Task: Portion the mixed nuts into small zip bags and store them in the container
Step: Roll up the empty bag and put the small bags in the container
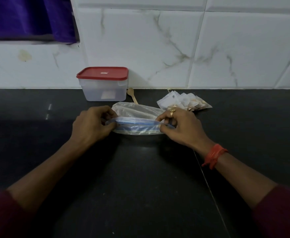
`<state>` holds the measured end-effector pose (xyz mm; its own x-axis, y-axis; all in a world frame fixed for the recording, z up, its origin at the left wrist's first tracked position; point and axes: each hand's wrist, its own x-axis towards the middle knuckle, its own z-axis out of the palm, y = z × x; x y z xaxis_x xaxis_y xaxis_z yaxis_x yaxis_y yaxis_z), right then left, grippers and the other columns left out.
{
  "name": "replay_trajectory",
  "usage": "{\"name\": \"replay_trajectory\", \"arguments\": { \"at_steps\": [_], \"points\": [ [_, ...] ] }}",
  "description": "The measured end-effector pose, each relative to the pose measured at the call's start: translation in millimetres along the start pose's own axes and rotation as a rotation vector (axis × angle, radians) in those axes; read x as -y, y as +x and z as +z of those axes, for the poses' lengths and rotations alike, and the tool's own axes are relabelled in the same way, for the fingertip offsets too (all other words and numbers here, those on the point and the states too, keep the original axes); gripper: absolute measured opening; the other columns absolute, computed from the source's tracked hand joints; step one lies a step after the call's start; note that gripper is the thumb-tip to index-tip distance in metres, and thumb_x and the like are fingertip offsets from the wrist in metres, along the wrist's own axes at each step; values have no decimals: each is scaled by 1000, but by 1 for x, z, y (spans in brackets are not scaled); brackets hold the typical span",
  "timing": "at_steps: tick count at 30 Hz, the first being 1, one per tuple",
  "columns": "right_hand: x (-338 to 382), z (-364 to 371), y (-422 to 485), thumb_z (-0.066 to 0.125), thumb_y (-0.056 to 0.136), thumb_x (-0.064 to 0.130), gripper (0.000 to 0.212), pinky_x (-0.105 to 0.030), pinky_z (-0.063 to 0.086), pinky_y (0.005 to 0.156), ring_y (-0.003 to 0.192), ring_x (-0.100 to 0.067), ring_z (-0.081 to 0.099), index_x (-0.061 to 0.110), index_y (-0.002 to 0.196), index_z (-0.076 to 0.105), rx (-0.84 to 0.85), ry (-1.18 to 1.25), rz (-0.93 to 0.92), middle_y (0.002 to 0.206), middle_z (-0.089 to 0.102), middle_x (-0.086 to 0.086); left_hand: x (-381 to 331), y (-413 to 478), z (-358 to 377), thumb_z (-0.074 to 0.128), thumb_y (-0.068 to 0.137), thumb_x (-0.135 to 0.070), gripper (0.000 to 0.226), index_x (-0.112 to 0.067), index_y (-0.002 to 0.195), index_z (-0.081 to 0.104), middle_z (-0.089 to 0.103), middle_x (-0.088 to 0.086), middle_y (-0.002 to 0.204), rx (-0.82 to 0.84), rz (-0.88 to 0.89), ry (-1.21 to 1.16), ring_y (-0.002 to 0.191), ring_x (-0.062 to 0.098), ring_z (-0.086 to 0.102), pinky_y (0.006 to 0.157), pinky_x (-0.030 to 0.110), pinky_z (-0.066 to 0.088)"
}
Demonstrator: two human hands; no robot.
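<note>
A large clear zip bag (137, 111) with a blue zip strip lies on the black counter (140, 177). My left hand (91, 125) pinches the left end of the strip and my right hand (180, 127) pinches the right end. A pile of small zip bags (183, 101), some holding nuts, lies just behind my right hand. A clear container with a red lid (103, 84) stands shut against the wall. A wooden spoon (132, 95) lies to the right of the container, partly hidden behind the large bag.
A white marble-tiled wall (175, 45) rises at the back of the counter. A purple cloth (29, 18) hangs at the upper left. A seam (207, 182) runs through the counter on the right.
</note>
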<state>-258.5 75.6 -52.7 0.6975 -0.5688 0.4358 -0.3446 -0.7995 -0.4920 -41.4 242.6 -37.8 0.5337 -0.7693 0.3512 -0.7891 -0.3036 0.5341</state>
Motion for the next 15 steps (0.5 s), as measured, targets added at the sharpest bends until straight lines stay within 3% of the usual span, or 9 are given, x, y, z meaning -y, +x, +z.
{"name": "replay_trajectory", "arguments": {
  "at_steps": [4,8,12,15],
  "points": [
    [1,0,2,68,83,23,23,-25,42,63,81,-3,52,40,98,70,-48,-114,-66,84,53,15,0,-3,-1,85,76,-33,19,-33,84,67,66,-16,79,-112,10,79,75,4,66,67,35,58],
    [7,3,-1,62,83,13,27,-32,49,61,74,-10,50,34,100,62,-80,-197,-119,88,44,11,1,-2,0,82,79,-23,30,-26,70,53,63,-11,72,-146,94,45,72,8,64,67,39,60],
    [8,3,-2,62,84,20,22,-35,54,64,76,-11,56,34,101,61,-55,-221,-92,93,50,12,3,2,4,75,85,-25,21,-22,87,55,59,-14,84,-102,97,32,72,1,58,60,17,46],
    [1,2,0,61,86,27,16,-36,55,72,83,-5,55,36,99,64,-4,-183,-16,91,56,15,2,6,6,73,88,-23,12,-19,93,62,64,-8,90,-20,5,-153,76,5,60,55,11,44]
  ]
}}
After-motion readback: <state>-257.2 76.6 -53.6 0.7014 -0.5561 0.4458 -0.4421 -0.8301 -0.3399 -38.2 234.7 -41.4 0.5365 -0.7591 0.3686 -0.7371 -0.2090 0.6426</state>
